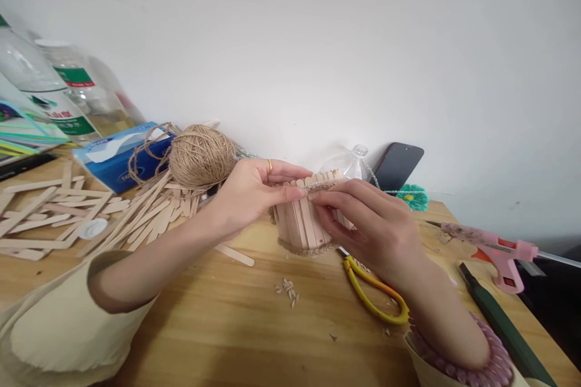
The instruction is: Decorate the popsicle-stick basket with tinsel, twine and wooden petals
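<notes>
Stick-sided cup (pixel 302 227): one, roughly upright; I am taking it as the clock's centre; whether it is touching the table (pixel 218 326) I cannot tell.
Twine band (pixel 313 251): circling the cup's foot, apparently serving as trim.
Left hand (pixel 254 190): lying at nine o'clock; I am gripping the cup's rim, thumb outside and fingers behind, probably steadying the wall.
Silvery strand (pixel 329 183): running along the rim, its far end trailing toward three.
Right hand (pixel 381 217): lying between three and four; my fingertips are pinching together at the rim, seemingly on the strand, probably pressing it flush; the contact is partly hiding.
Twine ball (pixel 202 157): sitting at ten, beside the tissue pack (pixel 122 172), presumably leaving the working space free.
Loose sticks (pixel 100 211): heaping far out at nine, apparently serving as stock.
Scissors (pixel 380 315): lying at five, yellow handle loop facing me, probably favouring a right-hand reach.
Glue gun (pixel 503 248): resting past three, nozzle pointing toward the cup, grip facing my side.
</notes>
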A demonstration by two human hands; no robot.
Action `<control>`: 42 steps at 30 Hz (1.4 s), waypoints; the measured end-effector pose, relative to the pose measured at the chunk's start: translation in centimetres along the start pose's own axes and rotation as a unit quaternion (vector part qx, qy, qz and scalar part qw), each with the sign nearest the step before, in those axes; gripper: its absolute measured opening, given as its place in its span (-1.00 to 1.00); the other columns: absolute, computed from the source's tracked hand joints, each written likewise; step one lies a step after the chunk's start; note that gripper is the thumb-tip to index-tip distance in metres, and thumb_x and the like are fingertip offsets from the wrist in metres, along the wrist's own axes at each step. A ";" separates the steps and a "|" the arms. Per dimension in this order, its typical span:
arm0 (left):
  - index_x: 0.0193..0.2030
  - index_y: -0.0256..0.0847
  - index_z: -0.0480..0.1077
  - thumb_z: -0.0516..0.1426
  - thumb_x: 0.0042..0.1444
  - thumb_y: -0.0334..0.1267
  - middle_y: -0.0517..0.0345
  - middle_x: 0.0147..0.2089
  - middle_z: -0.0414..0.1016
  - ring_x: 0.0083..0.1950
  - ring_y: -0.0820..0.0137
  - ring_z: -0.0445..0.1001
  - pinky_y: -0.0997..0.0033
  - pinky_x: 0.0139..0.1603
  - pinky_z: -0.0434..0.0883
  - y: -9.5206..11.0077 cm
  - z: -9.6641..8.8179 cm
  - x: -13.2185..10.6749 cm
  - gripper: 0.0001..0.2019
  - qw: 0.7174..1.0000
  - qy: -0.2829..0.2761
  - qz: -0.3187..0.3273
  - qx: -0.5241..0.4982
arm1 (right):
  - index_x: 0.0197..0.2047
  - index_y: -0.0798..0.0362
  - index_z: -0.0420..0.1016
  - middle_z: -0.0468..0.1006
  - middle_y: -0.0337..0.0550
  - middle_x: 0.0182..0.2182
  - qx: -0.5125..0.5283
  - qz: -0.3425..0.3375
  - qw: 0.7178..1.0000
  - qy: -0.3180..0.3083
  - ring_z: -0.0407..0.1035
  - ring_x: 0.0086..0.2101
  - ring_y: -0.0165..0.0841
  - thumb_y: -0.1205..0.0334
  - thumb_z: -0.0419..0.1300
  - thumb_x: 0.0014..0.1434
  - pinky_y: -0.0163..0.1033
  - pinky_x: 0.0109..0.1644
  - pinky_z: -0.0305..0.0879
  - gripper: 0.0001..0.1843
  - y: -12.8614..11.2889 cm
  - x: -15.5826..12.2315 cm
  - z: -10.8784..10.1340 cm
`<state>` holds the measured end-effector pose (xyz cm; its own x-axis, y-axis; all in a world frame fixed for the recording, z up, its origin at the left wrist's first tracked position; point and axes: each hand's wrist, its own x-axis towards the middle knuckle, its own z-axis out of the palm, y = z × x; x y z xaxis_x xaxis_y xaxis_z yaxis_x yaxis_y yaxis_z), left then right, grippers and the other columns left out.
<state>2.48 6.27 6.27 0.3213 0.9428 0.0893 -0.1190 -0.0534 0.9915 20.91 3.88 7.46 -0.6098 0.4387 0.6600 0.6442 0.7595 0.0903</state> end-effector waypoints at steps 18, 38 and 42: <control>-0.19 -0.22 0.50 0.27 -0.15 -0.47 0.16 -0.18 0.60 -0.19 0.38 0.52 0.47 -0.20 0.42 0.3 0.8 -0.5 -0.69 1.000 0.002 -0.013 -0.004 | -0.35 0.16 0.46 0.53 -0.12 -0.47 -0.031 -0.005 0.999 0.007 0.39 -0.44 -0.37 0.44 0.17 0.10 -0.28 -0.41 0.34 -0.94 -0.5 -0.1 0.0; -0.24 -0.14 0.49 0.28 -0.12 -0.46 0.28 -0.24 0.56 -0.20 0.51 0.47 0.56 -0.21 0.39 0.3 0.7 -0.6 -0.74 0.998 -0.024 0.041 -0.045 | -0.41 0.06 0.34 0.39 -0.23 -0.50 0.132 0.137 0.982 0.004 0.26 -0.48 -0.46 0.40 0.13 0.12 -0.33 -0.41 0.23 -0.91 -1.1 0.7 -0.9; -0.24 -0.14 0.48 0.25 -0.12 -0.52 0.29 -0.23 0.53 -0.18 0.52 0.44 0.58 -0.21 0.37 0.2 0.8 -0.8 -0.71 0.997 -0.021 0.065 -0.041 | -0.43 0.07 0.33 0.37 -0.24 -0.50 0.152 0.141 0.978 0.004 0.25 -0.47 -0.46 0.43 0.11 0.13 -0.32 -0.39 0.22 -0.87 -1.4 0.8 -1.3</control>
<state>3.00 5.26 6.46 0.3371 0.9149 0.2223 -0.2386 -0.1453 0.9602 20.17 2.58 8.83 -0.4244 0.6482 0.6322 0.6177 0.7178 -0.3213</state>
